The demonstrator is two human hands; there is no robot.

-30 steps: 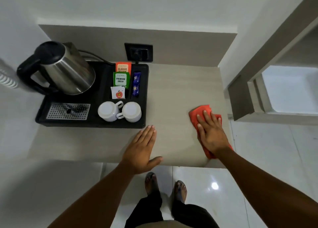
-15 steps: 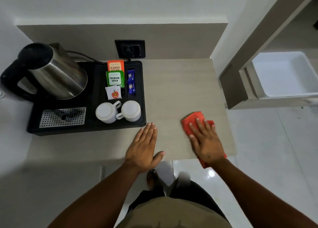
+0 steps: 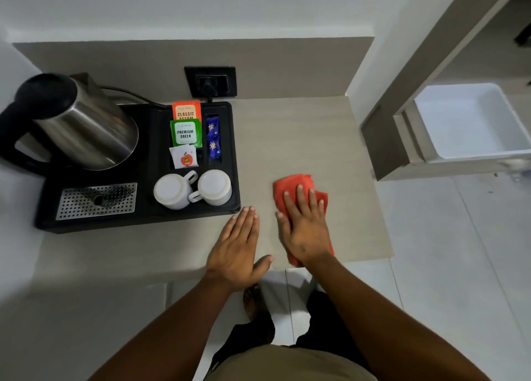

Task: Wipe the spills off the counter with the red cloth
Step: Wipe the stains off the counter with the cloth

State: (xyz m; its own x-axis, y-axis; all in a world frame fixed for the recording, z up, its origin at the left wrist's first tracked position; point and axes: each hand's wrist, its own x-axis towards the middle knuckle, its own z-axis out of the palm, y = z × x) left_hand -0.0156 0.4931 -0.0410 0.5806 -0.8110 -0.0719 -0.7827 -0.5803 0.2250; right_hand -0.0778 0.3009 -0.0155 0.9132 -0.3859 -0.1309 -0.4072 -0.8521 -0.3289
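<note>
Black plastic tray [image 3: 235,150] with steel kettle [image 3: 86,127] and two white cups [image 3: 172,191] left of centre, red cloth [image 3: 290,186] pressed flat on matte beige surface [image 3: 301,139] by right hand [image 3: 306,228], fingers slightly spread, left hand [image 3: 237,248] laid flat beside, fingers together.

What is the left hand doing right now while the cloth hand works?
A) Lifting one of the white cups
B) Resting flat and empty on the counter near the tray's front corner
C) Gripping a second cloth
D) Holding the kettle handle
B: the left hand lies palm down with fingers straight on the counter, just off the black tray, holding nothing, while the right hand presses the red cloth.
</note>
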